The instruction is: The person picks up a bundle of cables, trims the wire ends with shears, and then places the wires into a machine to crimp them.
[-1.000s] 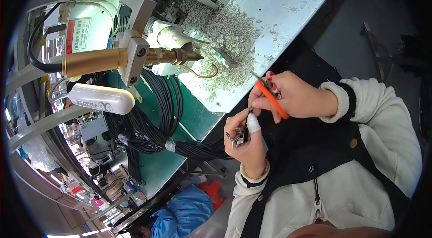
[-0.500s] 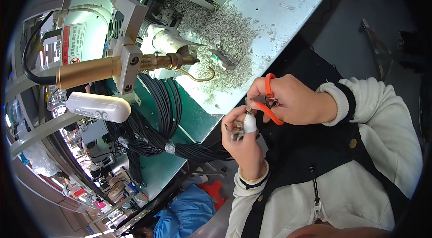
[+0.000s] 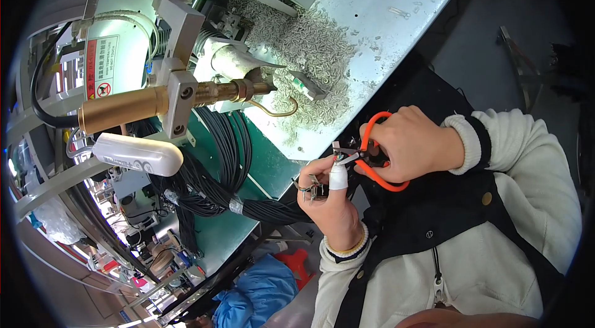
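Observation:
My right hand [image 3: 427, 147] grips a pair of orange-handled scissors [image 3: 368, 134], with the handles spread apart. The scissor blades point left and reach a small metal-tipped piece [image 3: 336, 148] just past my left thumb. My left hand [image 3: 335, 211] is closed, its thumb wrapped in white tape [image 3: 338, 177], and pinches that piece. Several thin metal pieces [image 3: 314, 190] stick out beside its curled fingers; their kind is too small to tell. Both hands are in front of my dark apron [image 3: 406, 219].
A pale worktable [image 3: 396, 36] bears a heap of small metal bits [image 3: 319, 58]. A machine's brass cylinder [image 3: 124, 110] and thin curved tube [image 3: 279, 113] jut over it. Bundled black cables [image 3: 226, 142] hang over a green surface [image 3: 273, 178], near a white rounded housing [image 3: 137, 154].
The scissors have opened wider and turned, and their blades now show at the piece by my left thumb. My right hand has shifted slightly right; my left, slightly left.

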`<action>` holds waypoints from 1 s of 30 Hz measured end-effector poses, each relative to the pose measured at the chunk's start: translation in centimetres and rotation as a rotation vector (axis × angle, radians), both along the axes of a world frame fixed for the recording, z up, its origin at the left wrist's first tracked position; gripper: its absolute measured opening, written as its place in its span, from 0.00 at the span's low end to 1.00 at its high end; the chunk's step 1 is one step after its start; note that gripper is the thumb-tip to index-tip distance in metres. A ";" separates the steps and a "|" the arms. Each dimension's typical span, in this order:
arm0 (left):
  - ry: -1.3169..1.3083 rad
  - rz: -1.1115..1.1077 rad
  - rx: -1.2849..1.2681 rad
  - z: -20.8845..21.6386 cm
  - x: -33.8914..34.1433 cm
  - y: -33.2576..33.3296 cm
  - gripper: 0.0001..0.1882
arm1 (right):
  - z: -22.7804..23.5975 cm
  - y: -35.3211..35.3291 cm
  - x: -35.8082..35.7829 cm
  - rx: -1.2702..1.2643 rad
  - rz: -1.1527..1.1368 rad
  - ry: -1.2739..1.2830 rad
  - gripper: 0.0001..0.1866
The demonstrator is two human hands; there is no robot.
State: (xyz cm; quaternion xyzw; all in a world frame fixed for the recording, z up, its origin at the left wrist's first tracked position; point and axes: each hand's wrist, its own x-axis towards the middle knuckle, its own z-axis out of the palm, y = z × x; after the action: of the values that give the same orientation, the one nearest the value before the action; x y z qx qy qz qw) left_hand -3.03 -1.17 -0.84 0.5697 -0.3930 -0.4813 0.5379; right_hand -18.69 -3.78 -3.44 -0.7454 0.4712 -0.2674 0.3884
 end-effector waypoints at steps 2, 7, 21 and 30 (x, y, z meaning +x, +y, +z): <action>-0.092 -0.033 -0.042 0.1 -0.3 -0.3 0.06 | -0.1 0.1 0.2 0.008 -0.003 0.013 0.17; 0.029 -0.066 0.140 0.7 0.3 -1.3 0.04 | -1.2 0.2 0.4 0.099 -0.005 -0.061 0.16; 0.343 -0.267 0.278 -0.1 2.2 -10.3 0.06 | 1.9 -8.1 0.6 0.384 -0.198 -0.629 0.12; 0.291 -0.281 0.320 0.0 2.8 -11.2 0.08 | 1.1 -9.5 1.4 0.377 -0.152 -0.588 0.11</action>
State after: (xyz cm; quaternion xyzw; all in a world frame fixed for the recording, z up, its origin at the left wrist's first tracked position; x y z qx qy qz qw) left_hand -0.22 -12.38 -0.85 0.5122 -0.3058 -0.6842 0.4196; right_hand -17.26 -13.31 -2.36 -0.5147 0.4343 -0.4069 0.6171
